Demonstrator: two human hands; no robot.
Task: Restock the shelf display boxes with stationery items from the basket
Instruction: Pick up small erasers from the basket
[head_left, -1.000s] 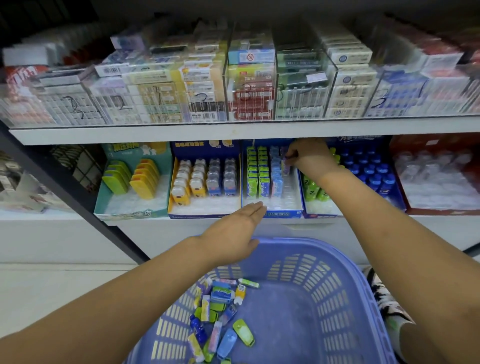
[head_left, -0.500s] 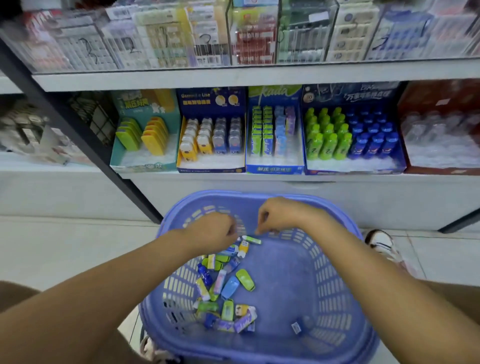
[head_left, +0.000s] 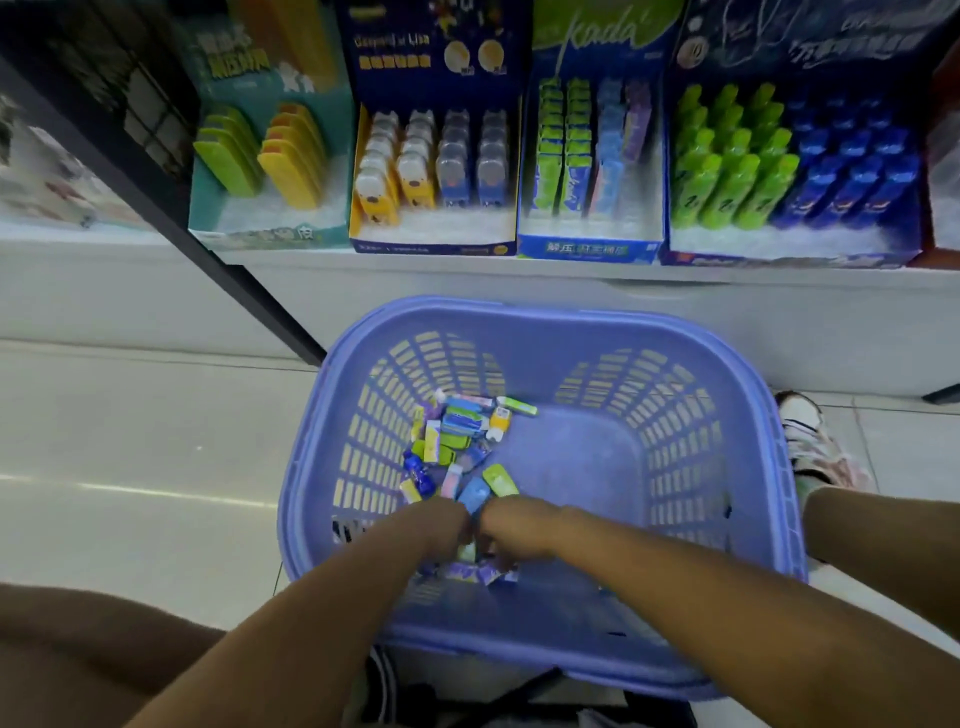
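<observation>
Shelf (head_left: 467, 283): 4 display boxes (head_left: 589, 250); 1 basket (head_left: 571, 307) w/ L hand (head_left: 440, 526), R hand (head_left: 515, 531).

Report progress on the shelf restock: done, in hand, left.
Done: the blue box holds rows of stock at the back, though its front is bare.

In hand: the left hand and right hand are both down in the basket. What the fingers hold is too blurred to tell.

Left: a pile of loose packets lies in the basket, and the navy box also shows a bare front.
</observation>
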